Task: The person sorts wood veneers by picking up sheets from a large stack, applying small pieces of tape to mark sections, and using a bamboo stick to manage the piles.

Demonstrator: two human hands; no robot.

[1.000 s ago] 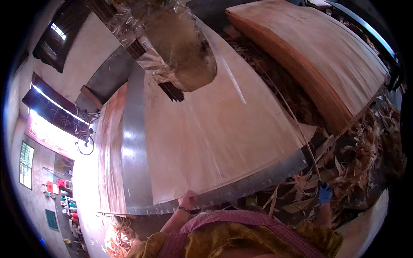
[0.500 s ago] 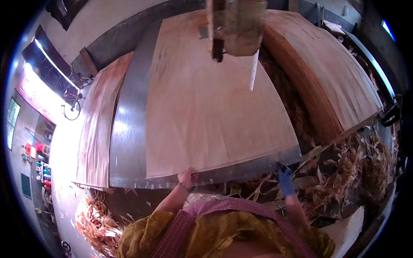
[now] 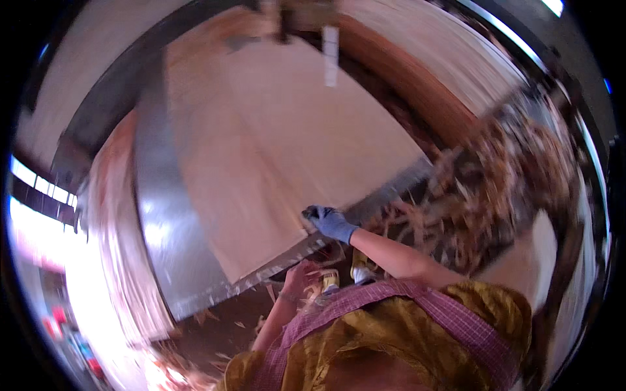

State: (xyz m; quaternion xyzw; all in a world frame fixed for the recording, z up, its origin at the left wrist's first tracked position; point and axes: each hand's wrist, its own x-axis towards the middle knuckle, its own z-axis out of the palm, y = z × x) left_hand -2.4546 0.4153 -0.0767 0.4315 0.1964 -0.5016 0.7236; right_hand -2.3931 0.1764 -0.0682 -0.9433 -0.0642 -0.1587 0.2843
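A large pale wood veneer sheet [image 3: 280,130] lies on a grey metal tabletop [image 3: 166,241], and a lengthwise crease or seam runs toward its near edge. My right hand [image 3: 331,223], in a blue glove with dark fingertips, is at that near edge beside the crease. Its fingers are curled; whatever they pinch, if anything, is hidden. Just off the table's front edge is my bare left hand [image 3: 300,279]. Motion blurs its fingers, and I cannot see it touching the sheet.
Stacked veneer [image 3: 411,68] stands to the right, with more veneer [image 3: 114,241] along the left. Curled wood scraps [image 3: 482,189] are heaped on the right. A hanging block with a white strip [image 3: 331,55] is over the far part of the sheet. My shoes [image 3: 330,280] show below the table edge.
My right hand has moved left from the table's right corner to the veneer's near edge. My left hand has come off the table edge. The whole view has turned and blurred.
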